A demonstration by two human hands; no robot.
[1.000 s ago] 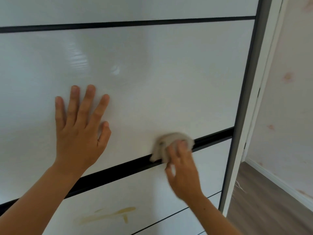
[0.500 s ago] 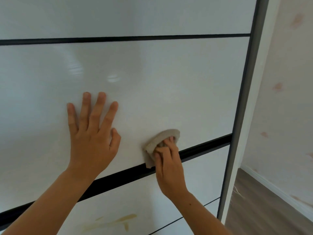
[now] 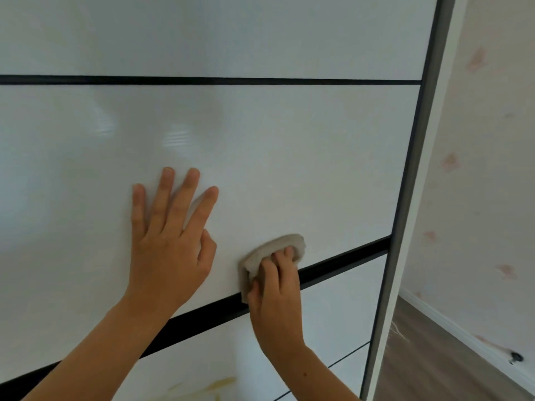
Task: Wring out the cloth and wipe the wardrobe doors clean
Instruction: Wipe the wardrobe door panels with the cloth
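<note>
Filling most of the frame is a glossy white wardrobe door point(image 3: 260, 134), divided into panels by dark horizontal lines. Down the right side runs a pale wall point(image 3: 492, 175) with faint pink marks, and below it, lower right, a wedge of brown wooden floor point(image 3: 428, 363). A grey rail point(image 3: 417, 183) edges the door, slanting from top right toward the bottom. A thick black strip point(image 3: 347, 263) crosses the lower half, rising to the right.

Left of centre, the left hand point(image 3: 168, 256) lies flat on the middle panel, its grip apart, fingers straight and spread. Just right of it, lower centre, the right hand point(image 3: 278, 302) has its grip clamped on the cloth point(image 3: 275, 246), fingers curled over it. The cloth is a small beige wad pressed to the panel directly above the black strip, its lower end lapping onto it. At the bottom edge, a yellowish smear point(image 3: 223, 383) marks the panel below.

From where I stand, the wad looks bunched so small that it could slide out from under the fingers on a hard stroke. The bare palm may leave prints on the shiny surface, undoing the wiping. Leaning on that palm could shift the door. The smear low down could be missed if strokes keep to the strip.
</note>
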